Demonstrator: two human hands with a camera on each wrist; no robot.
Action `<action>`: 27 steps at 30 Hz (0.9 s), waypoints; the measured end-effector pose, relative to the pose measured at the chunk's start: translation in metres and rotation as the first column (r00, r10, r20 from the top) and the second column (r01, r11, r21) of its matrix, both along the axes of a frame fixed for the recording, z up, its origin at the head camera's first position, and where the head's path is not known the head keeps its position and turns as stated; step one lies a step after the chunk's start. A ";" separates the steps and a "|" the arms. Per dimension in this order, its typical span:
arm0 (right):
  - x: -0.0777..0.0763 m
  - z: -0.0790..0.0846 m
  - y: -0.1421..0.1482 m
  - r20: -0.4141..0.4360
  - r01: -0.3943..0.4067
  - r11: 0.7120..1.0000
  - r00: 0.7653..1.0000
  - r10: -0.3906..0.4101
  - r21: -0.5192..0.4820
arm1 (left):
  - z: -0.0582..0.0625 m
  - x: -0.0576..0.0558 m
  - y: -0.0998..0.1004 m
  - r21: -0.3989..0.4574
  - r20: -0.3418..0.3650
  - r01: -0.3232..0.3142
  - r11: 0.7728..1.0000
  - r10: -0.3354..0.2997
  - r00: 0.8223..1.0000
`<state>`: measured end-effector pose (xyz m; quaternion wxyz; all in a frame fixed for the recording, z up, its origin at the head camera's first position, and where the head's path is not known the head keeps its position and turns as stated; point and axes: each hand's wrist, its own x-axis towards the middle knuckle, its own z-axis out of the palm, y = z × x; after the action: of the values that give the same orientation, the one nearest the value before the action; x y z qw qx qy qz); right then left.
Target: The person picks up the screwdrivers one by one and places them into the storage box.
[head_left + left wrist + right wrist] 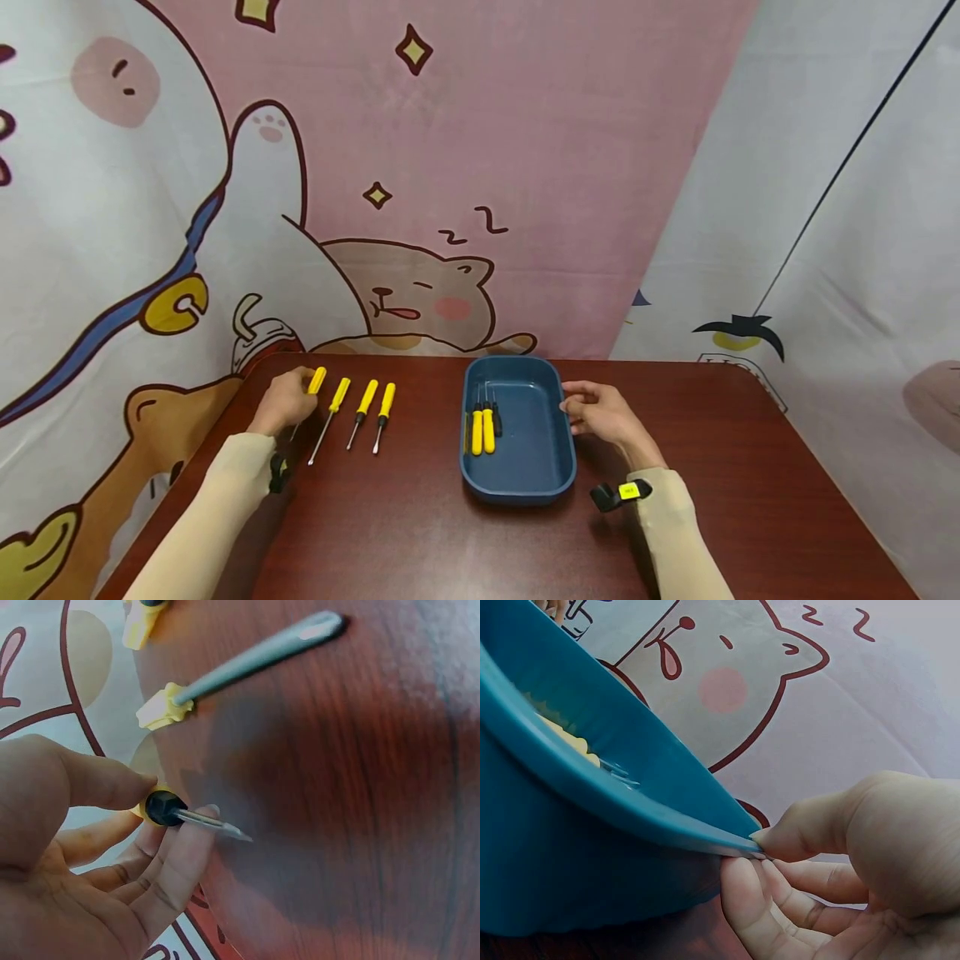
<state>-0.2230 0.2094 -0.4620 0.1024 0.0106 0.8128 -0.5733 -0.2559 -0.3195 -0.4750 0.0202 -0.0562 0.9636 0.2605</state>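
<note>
Screwdriver [317, 380] in the left hand [286, 403], tray [534, 437] edge in the right hand [602, 412]

Picking up looks like the step in hand. The left hand pinches a yellow-handled screwdriver between thumb and fingers; the right hand pinches the tray's rim, thumb against fingertips, probably to steady it. Three more screwdrivers [385, 406] lie on the tabletop [360, 533] just right of the left hand. The tray sits between the hands, touching the right one, with two yellow-handled screwdrivers [489, 429] and a black-handled one [497, 421] inside. The next move seems to call for a lift clear of the row, then a reach toward the right hand.

The left hand covers part of the held handle in the head view, and whether its tip touches the tabletop cannot be told. A thin strip along the tray wall nearest the left hand may be a tool or a reflection. In the right wrist view, the tray's side hides most of its contents.
</note>
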 end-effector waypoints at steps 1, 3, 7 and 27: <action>0.000 0.000 0.000 0.001 0.000 1.000 1.000 0.000 -0.001 | 0.000 0.000 0.000 0.007 -0.005 0.000 1.000 0.001 1.000; 0.000 -0.001 0.001 0.002 -0.003 1.000 1.000 0.003 -0.001 | 0.002 0.001 0.001 0.019 -0.019 0.001 1.000 -0.001 1.000; 0.000 0.000 0.001 0.002 -0.003 1.000 1.000 0.003 0.002 | 0.006 0.005 0.003 0.052 -0.041 0.013 0.999 -0.011 0.999; -0.002 -0.002 0.001 -0.002 -0.001 1.000 1.000 0.001 0.000 | 0.032 0.018 0.038 0.182 -0.118 0.034 0.983 -0.012 0.993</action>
<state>-0.2254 0.2105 -0.4638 0.1019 0.0095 0.8130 -0.5732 -0.2377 -0.2813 -0.4430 -0.0280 -0.0275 0.9357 0.3507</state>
